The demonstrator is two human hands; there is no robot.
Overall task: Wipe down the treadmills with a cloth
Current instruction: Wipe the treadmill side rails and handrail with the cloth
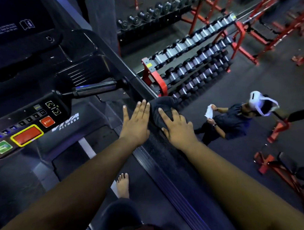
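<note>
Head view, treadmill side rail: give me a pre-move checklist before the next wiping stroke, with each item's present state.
1. Cloth lies on the side rail: ok.
2. Right hand rests on the cloth, fingers spread: ok.
3. Left hand flat beside the cloth, holding nothing: ok.
4. Left hand away from the STOP button: ok.
5. Rail beyond the cloth free of objects: ok.
6. Cloth damp enough: cannot tell.

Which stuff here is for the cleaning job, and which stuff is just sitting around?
For the job:
cloth, dark, pressed on the rail by the right hand
side rail of the treadmill
left hand, flat beside the cloth
console with the stop button

Just around:
dumbbell rack
red frames
another person holding a white paper
</note>
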